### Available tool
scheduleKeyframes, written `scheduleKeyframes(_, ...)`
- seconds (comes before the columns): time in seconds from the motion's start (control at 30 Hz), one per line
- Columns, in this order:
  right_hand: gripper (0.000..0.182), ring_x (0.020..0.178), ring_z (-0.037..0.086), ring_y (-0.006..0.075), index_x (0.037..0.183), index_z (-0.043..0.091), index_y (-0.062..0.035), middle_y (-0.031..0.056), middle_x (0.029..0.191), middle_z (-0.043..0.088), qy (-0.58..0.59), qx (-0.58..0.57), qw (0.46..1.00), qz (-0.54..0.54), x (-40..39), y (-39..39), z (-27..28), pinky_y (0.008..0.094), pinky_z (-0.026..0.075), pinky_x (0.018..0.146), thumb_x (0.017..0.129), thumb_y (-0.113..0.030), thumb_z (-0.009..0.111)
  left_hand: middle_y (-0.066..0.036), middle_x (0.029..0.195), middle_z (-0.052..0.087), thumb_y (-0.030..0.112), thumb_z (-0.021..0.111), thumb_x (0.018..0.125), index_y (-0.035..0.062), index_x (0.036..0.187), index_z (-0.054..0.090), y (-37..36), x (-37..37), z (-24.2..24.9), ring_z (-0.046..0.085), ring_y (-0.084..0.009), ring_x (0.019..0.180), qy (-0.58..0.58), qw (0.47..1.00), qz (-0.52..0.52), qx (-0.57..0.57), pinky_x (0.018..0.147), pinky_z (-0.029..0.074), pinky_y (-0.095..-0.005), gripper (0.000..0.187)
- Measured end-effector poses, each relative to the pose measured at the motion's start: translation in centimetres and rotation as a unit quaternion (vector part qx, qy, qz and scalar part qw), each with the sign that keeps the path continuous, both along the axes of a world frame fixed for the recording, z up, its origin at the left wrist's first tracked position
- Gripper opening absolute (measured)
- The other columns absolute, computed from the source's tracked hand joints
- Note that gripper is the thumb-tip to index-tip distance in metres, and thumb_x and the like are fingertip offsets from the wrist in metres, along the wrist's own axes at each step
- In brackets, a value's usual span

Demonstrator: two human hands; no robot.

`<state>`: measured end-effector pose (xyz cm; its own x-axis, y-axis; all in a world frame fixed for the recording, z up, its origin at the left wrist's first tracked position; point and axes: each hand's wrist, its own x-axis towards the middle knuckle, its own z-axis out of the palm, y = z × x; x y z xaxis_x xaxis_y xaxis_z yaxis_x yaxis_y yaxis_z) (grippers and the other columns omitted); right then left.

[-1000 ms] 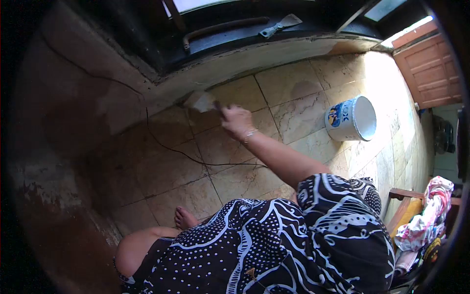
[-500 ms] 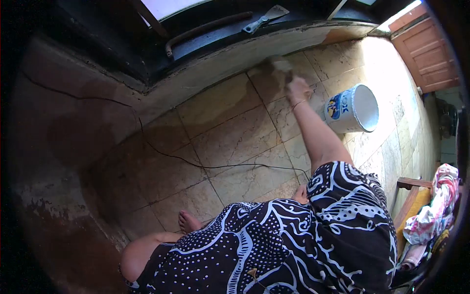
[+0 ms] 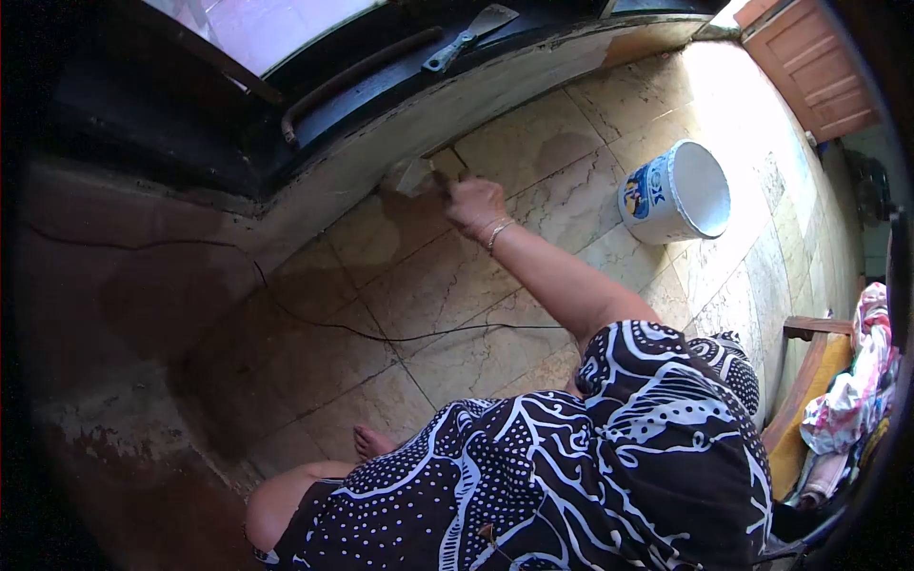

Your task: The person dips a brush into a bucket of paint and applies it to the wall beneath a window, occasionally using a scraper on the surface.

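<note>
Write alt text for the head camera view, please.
A person's right hand holds a blurred, pale-ended tool near the foot of a wall. A white bucket sits on the tiled floor; a scraper lies on the dark ledge.

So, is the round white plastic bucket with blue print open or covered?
Open: the bucket has no lid, and its white inside shows through the mouth. Whether it holds anything, I cannot tell.

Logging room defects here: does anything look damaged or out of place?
Two things: at lower left, the wall has ragged, pale patches where its coating appears flaked away; and a thin dark cable trails loose across the floor tiles, possibly a trip hazard.
</note>
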<state>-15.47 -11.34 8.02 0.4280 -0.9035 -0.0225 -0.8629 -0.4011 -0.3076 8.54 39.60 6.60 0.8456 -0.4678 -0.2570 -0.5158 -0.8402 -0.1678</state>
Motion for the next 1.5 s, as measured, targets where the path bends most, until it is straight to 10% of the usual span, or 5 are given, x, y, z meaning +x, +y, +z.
scheduleKeyframes(0.23, 0.041, 0.089, 0.063, 0.037, 0.09, 0.068, -0.0069, 0.0198, 0.091, 0.065, 0.053, 0.004, 0.97, -0.237, -11.0, -7.0, 0.9, 0.045, 0.049, 0.075, 0.084, -0.042, 0.049, -0.005, 0.123, 0.055, 0.039, 0.046, 0.092, 0.0142, 0.119, 0.056, -1.0, 0.0, 0.0, 0.05, -0.0252, 0.113, -0.006, 1.0, 0.006, 0.008, 0.1, 0.034, -0.0384, 0.038)
scheduleKeyframes(0.67, 0.031, 0.098, 0.062, 0.0345, 0.105, 0.064, -0.0131, 0.0187, 0.101, 0.065, -0.05, -0.073, 0.844, -0.529, -18.6, -13.9, 3.7, 0.0443, 0.049, 0.081, 0.078, -0.019, 0.049, -0.004, 0.124, 0.055, 0.039, 0.046, 0.092, 0.0145, 0.12, 0.055, -2.3, 0.2, 0.4, 0.05, -0.0251, 0.114, -0.021, 0.999, 0.014, 0.036, 0.101, 0.033, -0.0386, 0.038)
scheduleKeyframes(0.87, 0.026, 0.091, 0.064, 0.0349, 0.095, 0.068, -0.0064, 0.0179, 0.095, 0.066, -0.075, -0.057, 0.836, -0.541, -23.8, -21.3, -5.5, 0.0443, 0.051, 0.077, 0.077, -0.024, 0.059, -0.004, 0.124, 0.054, 0.039, 0.045, 0.092, 0.0147, 0.12, 0.055, -2.5, 0.0, 0.6, 0.049, -0.0251, 0.115, -0.026, 0.999, 0.018, 0.04, 0.101, 0.033, -0.0387, 0.039)
scheduleKeyframes(1.3, 0.03, 0.104, 0.059, 0.0377, 0.1, 0.068, -0.0076, 0.0206, 0.108, 0.062, -0.096, 0.021, 0.853, -0.513, -20.9, -20.6, 0.1, 0.0439, 0.047, 0.088, 0.076, -0.022, 0.056, -0.004, 0.126, 0.054, 0.04, 0.045, 0.092, 0.015, 0.12, 0.055, -1.4, -0.1, 0.8, 0.048, -0.025, 0.116, -0.031, 0.998, 0.034, 0.047, 0.101, 0.032, -0.0389, 0.039)
scheduleKeyframes(1.5, 0.022, 0.092, 0.063, 0.0359, 0.085, 0.069, -0.0032, 0.019, 0.094, 0.066, 0.06, -0.048, 0.944, -0.321, -16.9, -15.9, -1.3, 0.043, 0.051, 0.078, 0.074, -0.02, 0.059, -0.004, 0.126, 0.053, 0.04, 0.045, 0.092, 0.0151, 0.121, 0.054, -0.7, -0.1, 0.7, 0.048, -0.0249, 0.116, -0.034, 0.998, 0.033, 0.036, 0.102, 0.032, -0.039, 0.039)
